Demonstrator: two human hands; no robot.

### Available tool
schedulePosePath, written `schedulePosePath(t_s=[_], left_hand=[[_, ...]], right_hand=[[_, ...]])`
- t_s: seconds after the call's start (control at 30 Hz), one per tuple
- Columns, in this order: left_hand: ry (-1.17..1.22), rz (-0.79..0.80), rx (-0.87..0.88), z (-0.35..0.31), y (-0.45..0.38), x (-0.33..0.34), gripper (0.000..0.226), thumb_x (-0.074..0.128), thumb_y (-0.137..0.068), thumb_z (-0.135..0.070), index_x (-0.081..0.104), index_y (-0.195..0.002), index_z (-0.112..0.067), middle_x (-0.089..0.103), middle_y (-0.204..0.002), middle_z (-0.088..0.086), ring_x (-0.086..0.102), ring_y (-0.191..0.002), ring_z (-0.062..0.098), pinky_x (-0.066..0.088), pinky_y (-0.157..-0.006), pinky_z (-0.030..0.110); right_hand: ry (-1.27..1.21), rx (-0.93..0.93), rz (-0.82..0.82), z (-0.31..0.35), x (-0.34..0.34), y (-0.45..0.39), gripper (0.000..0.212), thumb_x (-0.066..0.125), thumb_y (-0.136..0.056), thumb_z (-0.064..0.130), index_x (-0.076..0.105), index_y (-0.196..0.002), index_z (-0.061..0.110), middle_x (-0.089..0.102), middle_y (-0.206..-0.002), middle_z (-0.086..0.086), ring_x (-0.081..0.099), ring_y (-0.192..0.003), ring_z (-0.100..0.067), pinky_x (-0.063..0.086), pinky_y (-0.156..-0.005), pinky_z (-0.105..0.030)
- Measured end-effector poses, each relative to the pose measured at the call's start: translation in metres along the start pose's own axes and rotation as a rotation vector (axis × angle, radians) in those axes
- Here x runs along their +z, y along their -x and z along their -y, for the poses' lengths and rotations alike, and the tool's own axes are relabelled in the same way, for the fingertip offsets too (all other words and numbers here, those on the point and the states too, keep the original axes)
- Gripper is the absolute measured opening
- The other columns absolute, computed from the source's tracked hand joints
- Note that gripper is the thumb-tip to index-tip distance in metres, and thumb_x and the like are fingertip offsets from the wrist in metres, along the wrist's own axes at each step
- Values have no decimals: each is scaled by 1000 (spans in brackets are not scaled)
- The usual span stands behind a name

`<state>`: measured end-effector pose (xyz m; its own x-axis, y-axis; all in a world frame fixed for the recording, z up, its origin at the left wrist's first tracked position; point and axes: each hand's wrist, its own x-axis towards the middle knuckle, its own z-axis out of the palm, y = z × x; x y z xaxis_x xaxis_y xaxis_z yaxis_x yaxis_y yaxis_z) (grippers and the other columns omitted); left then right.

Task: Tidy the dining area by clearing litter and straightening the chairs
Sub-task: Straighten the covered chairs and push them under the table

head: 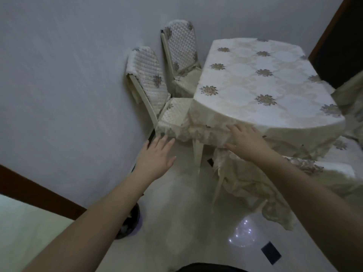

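A dining table (pixel 275 122) under a cream flowered cloth fills the upper right. Two quilted-cover chairs stand along the wall: the nearer chair (pixel 149 89) with its seat partly under the cloth, the farther chair (pixel 181 50) behind it. My left hand (pixel 157 156) hovers with straight spread fingers just short of the nearer chair's seat front, touching nothing I can make out. My right hand (pixel 245 140) lies flat on the hanging edge of the tablecloth at the table's near corner. A third covered chair (pixel 322 167) shows at the right, partly behind my right arm.
A dark waste bin (pixel 129 222) with litter inside stands on the floor by the wall, under my left forearm. A dark flat object (pixel 271 252) lies on the glossy tiles. A dark door frame (pixel 337 42) rises behind the table. Cloth folds hang down to the floor.
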<state>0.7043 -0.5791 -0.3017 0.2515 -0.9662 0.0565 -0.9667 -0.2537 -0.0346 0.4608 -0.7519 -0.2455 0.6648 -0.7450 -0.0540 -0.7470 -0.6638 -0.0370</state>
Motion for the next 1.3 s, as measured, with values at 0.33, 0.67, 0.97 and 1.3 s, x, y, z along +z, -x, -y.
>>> schedulePosePath(t_s=[0.33,0.67,0.97,1.3], left_hand=[[-25,-113,-71,76,12,-16,64,33,-93,-54,30,-148,-21,36,-151,7,27,-141,28,27,-108,55],[-15,-134,-82,103,-49,-20,69,25,-88,-59,37,-145,-20,44,-146,10,35,-137,31,30,-105,56],[-3,-13,-161,132,-149,-7,72,11,-88,-59,27,-149,-24,31,-154,9,24,-143,30,22,-112,55],[-15,24,-256,173,-218,5,66,20,-91,-57,33,-147,-24,36,-152,10,28,-141,30,24,-111,54]], right_hand=[[25,-92,-302,87,16,-17,63,48,-91,48,33,-146,19,42,-146,-9,33,-137,-29,15,-114,-42],[26,-123,-258,111,38,-85,63,37,-87,49,42,-142,18,49,-139,-12,41,-131,-32,23,-112,-46],[0,-155,-191,101,50,-203,63,36,-93,49,26,-149,21,33,-152,-12,25,-141,-32,13,-116,-47],[-66,-209,-178,111,51,-303,62,30,-93,52,38,-144,17,41,-146,-16,36,-136,-36,26,-112,-52]])
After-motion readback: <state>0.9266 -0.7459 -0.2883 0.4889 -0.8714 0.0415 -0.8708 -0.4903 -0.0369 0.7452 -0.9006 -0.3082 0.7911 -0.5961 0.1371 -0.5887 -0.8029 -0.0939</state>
